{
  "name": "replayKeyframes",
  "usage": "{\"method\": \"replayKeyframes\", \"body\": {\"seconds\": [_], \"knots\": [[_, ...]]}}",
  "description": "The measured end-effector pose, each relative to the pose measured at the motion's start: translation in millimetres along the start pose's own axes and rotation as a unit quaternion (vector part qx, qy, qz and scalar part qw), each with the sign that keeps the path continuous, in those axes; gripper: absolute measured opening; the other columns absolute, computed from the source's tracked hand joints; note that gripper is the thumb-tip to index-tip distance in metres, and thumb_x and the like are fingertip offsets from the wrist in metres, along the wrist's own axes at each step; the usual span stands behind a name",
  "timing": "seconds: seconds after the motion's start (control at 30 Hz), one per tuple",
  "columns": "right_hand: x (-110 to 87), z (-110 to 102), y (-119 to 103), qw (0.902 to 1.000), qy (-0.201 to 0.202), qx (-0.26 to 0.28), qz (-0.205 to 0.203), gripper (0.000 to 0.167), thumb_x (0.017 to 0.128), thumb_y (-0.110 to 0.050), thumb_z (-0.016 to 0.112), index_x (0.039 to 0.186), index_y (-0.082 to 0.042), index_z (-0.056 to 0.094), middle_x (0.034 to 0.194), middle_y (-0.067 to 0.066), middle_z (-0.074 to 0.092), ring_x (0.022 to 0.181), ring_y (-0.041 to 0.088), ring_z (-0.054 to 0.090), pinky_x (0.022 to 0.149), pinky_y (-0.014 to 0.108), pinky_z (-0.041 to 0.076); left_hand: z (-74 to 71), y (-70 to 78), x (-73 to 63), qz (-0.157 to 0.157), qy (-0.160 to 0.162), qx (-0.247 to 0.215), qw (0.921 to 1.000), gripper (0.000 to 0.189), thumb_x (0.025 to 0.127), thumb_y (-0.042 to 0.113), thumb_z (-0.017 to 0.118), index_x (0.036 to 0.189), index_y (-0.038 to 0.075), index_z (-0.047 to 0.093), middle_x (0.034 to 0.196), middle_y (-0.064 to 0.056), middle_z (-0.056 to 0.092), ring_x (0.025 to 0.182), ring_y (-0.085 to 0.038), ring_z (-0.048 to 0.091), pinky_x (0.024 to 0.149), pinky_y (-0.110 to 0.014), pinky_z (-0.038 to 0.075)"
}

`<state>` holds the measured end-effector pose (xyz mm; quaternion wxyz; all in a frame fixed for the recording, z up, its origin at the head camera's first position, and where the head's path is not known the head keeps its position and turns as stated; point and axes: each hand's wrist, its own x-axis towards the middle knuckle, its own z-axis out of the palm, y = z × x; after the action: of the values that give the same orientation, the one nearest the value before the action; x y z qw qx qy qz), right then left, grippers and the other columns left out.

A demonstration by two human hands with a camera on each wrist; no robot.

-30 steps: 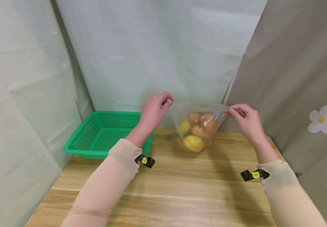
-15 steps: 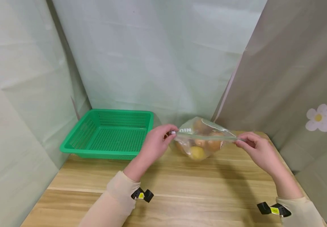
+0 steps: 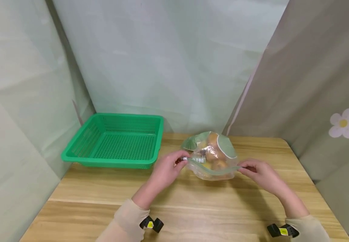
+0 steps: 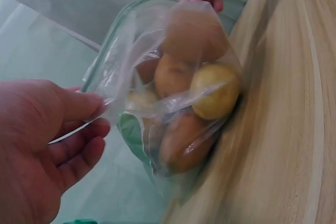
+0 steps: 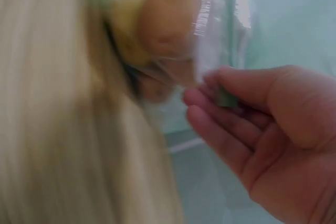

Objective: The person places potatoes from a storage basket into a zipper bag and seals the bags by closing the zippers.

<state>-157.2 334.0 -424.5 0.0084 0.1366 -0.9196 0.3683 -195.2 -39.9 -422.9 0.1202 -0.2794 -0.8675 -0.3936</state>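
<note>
A clear zip bag with a green zip strip sits on the wooden table, mouth toward me. Inside are several orange-brown rounded items and yellow fruit that look like lemons. At the left end of the strip, by a small white slider, my left hand pinches the bag's edge between thumb and finger. My right hand pinches the strip's opposite end. In the right wrist view, thumb and fingertips meet at the bag's corner. Between both hands, the strip sags in a curve.
A green plastic basket with slotted sides stands at the table's back left, left of the bag. Pale curtains hang behind and on the left. A brownish cloth with a white flower hangs on the right.
The filled bag, earlier held upright with its mouth raised, has come down; its mouth has tipped toward me. Both hands have lowered and stayed on the ends of the zip strip.
</note>
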Motion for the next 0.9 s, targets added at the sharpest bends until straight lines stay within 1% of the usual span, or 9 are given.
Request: {"method": "replayKeyframes", "body": {"seconds": [0.1, 0.23, 0.33, 0.47, 0.53, 0.63, 0.7, 0.8, 0.9], "knots": [[11.2, 13, 1, 0.9996, 0.023, -0.005, 0.018, 0.016, 0.109, -0.027, 0.074, 0.115, -0.016, 0.084, 0.12, 0.002, 0.078, 0.108, 0.021, 0.073, 0.085, 0.032, 0.061, 0.5, -2.2, 0.5, 0.008, 0.029, -0.001, 0.9995, 0.017, 0.1, 0.007, 0.082, 0.116, 0.013, 0.079, 0.106, -0.001, 0.08, 0.089, -0.016, 0.07, 0.077, -0.032, 0.062], [31.4, 25, 0, 0.9978, 0.055, -0.002, 0.038, 0.026, 0.111, -0.031, 0.072, 0.121, -0.01, 0.083, 0.125, 0.01, 0.079, 0.113, 0.03, 0.075, 0.09, 0.045, 0.062, 2.1, -8.3, 2.0, 0.016, 0.06, -0.002, 0.9981, 0.018, 0.099, 0.004, 0.083, 0.116, 0.009, 0.08, 0.104, -0.005, 0.08, 0.089, -0.017, 0.072, 0.077, -0.033, 0.063], [46.5, 31, -1, 0.9955, 0.084, -0.004, 0.043, 0.031, 0.111, -0.032, 0.071, 0.124, -0.006, 0.082, 0.122, 0.013, 0.08, 0.113, 0.034, 0.075, 0.091, 0.052, 0.061, 2.5, -13.0, 4.2, 0.014, 0.08, 0.001, 0.9967, 0.019, 0.098, 0.003, 0.083, 0.116, 0.008, 0.08, 0.103, -0.006, 0.079, 0.088, -0.018, 0.072, 0.077, -0.034, 0.063], [58.8, 34, -5, 0.9925, 0.115, -0.008, 0.04, 0.033, 0.113, -0.029, 0.069, 0.126, -0.002, 0.08, 0.118, 0.015, 0.081, 0.11, 0.034, 0.075, 0.091, 0.054, 0.06, 2.2, -17.0, 9.6, 0.01, 0.105, 0.004, 0.9945, 0.018, 0.097, 0.003, 0.083, 0.114, 0.007, 0.079, 0.101, -0.006, 0.078, 0.09, -0.019, 0.073, 0.078, -0.035, 0.063], [58.9, 32, -7, 0.9908, 0.13, -0.011, 0.037, 0.031, 0.113, -0.027, 0.068, 0.126, -0.001, 0.08, 0.117, 0.016, 0.08, 0.108, 0.034, 0.075, 0.091, 0.054, 0.06, 2.0, -17.9, 12.0, 0.008, 0.115, 0.005, 0.9933, 0.017, 0.097, 0.003, 0.084, 0.112, 0.008, 0.079, 0.1, -0.005, 0.078, 0.09, -0.019, 0.073, 0.078, -0.036, 0.063], [53.0, 23, -11, 0.9874, 0.153, -0.021, 0.034, 0.027, 0.113, -0.024, 0.068, 0.123, -0.001, 0.079, 0.115, 0.017, 0.08, 0.104, 0.033, 0.074, 0.088, 0.05, 0.059, -0.7, -17.2, 14.2, 0.003, 0.133, 0.0, 0.9911, 0.016, 0.096, 0.005, 0.086, 0.11, 0.008, 0.078, 0.097, -0.005, 0.077, 0.088, -0.02, 0.073, 0.077, -0.038, 0.063], [46.6, 15, -12, 0.985, 0.167, -0.033, 0.03, 0.026, 0.113, -0.024, 0.068, 0.122, -0.002, 0.079, 0.115, 0.017, 0.079, 0.102, 0.032, 0.073, 0.086, 0.046, 0.059, -3.7, -16.5, 14.7, 0.0, 0.143, 0.0, 0.9897, 0.015, 0.096, 0.008, 0.087, 0.108, 0.009, 0.079, 0.095, -0.004, 0.077, 0.087, -0.021, 0.073, 0.076, -0.039, 0.062], [36.5, 5, -16, 0.982, 0.182, -0.046, 0.022, 0.024, 0.113, -0.023, 0.069, 0.121, -0.003, 0.079, 0.113, 0.015, 0.079, 0.098, 0.03, 0.071, 0.081, 0.037, 0.056, -7.4, -15.7, 14.7, -0.001, 0.149, 0.004, 0.9888, 0.014, 0.095, 0.011, 0.089, 0.106, 0.01, 0.08, 0.093, -0.003, 0.077, 0.086, -0.02, 0.072, 0.075, -0.039, 0.062], [26.2, -4, -18, 0.9788, 0.194, -0.063, 0.014, 0.021, 0.112, -0.022, 0.07, 0.118, -0.005, 0.08, 0.112, 0.013, 0.078, 0.096, 0.028, 0.07, 0.078, 0.029, 0.053, -9.1, -14.6, 13.9, 0.009, 0.148, 0.009, 0.9889, 0.012, 0.095, 0.013, 0.089, 0.105, 0.011, 0.082, 0.093, 0.0, 0.078, 0.086, -0.018, 0.072, 0.075, -0.038, 0.061]]}}
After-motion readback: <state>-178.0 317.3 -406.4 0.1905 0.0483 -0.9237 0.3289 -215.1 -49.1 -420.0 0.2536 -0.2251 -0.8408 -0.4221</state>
